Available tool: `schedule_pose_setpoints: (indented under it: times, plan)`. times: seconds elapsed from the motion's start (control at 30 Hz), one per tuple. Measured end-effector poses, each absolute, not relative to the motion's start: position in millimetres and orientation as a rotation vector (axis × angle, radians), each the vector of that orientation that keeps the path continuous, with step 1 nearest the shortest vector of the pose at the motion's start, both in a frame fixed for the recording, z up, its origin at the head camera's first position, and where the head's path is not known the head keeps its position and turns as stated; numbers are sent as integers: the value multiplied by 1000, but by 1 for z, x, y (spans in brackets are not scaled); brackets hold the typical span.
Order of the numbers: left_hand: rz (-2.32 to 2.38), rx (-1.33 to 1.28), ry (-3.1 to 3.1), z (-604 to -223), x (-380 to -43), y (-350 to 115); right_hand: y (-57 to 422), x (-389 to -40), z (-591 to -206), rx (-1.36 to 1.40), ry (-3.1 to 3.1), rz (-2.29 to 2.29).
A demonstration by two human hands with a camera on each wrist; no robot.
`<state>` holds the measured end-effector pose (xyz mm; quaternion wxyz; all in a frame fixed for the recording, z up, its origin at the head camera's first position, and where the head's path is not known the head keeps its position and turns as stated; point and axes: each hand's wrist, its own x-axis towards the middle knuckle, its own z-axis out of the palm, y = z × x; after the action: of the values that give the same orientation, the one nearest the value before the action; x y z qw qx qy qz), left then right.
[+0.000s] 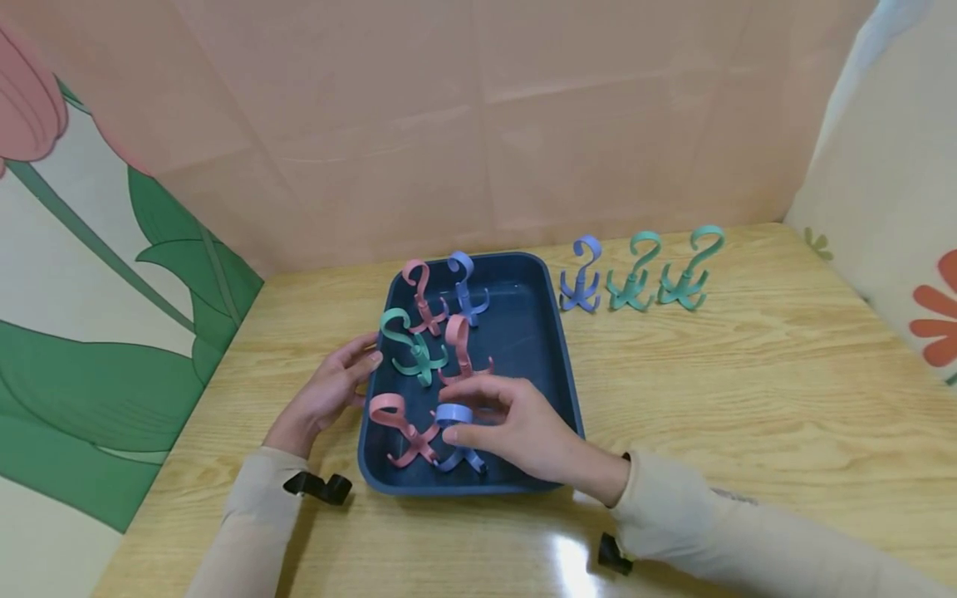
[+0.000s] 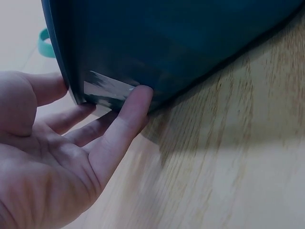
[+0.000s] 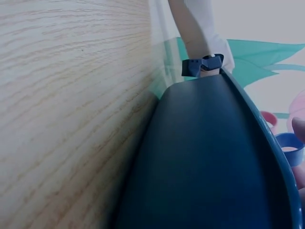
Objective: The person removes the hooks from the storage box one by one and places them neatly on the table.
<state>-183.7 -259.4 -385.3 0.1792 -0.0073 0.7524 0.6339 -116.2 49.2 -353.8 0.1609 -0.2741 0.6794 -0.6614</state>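
Observation:
Thumb and fingers of my right hand close around the curled top of a blue four-pronged hook hanger. Its prongs stand in the front of a dark blue tray. Beside it leans a pink hook hanger. On the tray's left side, my left hand touches the rim with the thumb; in the left wrist view its extended fingers rest on the outer wall. The right wrist view catches the blue loop between fingertips at the edge, the rest of that hand being out of frame.
Inside the tray also stand a green hanger, two more pink hangers and another blue hanger. Right of the tray, a blue hanger and two green hangers line up on the wooden table.

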Motion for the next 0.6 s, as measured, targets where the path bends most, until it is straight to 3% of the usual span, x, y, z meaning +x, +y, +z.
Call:
schedule_pose_setpoints:
  times: [0.6]
  plan:
    - [1800, -23, 2130, -386, -183, -259, 48, -113, -360, -750, 1955, -1930]
